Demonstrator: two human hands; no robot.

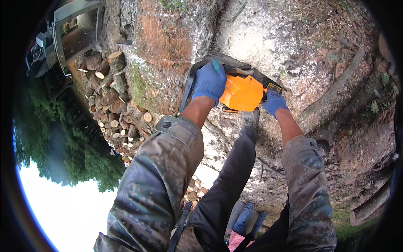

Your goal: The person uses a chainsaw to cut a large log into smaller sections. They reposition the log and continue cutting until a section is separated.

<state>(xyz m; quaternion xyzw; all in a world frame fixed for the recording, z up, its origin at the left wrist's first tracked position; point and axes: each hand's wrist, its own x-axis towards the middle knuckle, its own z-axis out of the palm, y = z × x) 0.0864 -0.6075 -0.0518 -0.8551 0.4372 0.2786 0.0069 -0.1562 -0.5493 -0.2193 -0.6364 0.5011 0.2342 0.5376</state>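
Observation:
An orange chainsaw [242, 93] is low over the pale, dusty ground in front of me, above the boot [250, 118] of my outstretched leg. My left hand [209, 80], in a blue knit glove, is closed round the dark front handle on the saw's left side. A long dark strip [187, 93] slants down beside that hand; whether it is the guide bar or a guard I cannot make out. At the saw's right end my right hand [275, 103], gloved in blue too, is closed on the dark rear part. Its fingertips are partly hidden.
Cut logs [114, 115] lie heaped at the left, with a metal-framed machine [77, 33] at the far left. A thick root or branch [336, 90] runs along the right; another log [371, 206] lies lower right. Someone's jeans legs [242, 220] show at the lower edge.

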